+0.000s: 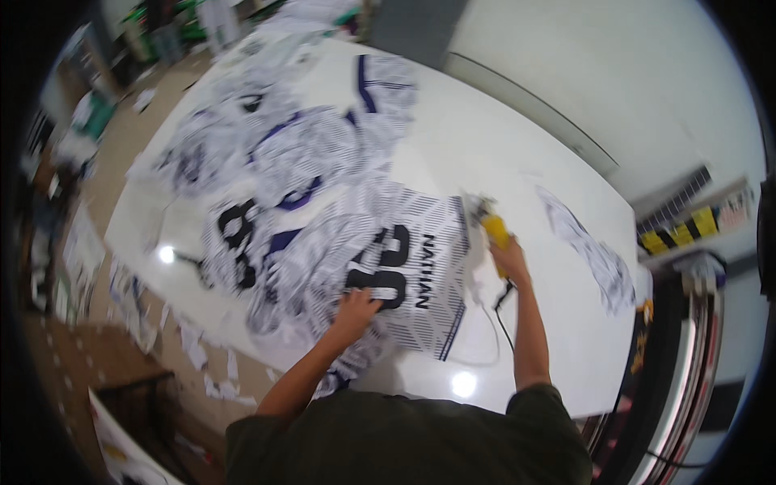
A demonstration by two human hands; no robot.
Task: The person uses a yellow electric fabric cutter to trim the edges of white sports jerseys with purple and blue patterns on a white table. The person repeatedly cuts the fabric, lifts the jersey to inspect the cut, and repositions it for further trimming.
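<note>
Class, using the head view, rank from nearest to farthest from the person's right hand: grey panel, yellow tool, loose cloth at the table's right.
1. Yellow tool: held in the right hand.
2. Loose cloth: on the table, to the hand's right.
3. Grey panel: beyond the table's far edge.

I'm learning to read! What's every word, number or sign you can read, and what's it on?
White striped shirt piece by the left hand: big black numerals and black capital letters, which I won't copy out.
Crumpled cloth further left: black shapes, too folded to read.
Yellow tool in the right hand: no lettering clear enough to read.
</note>
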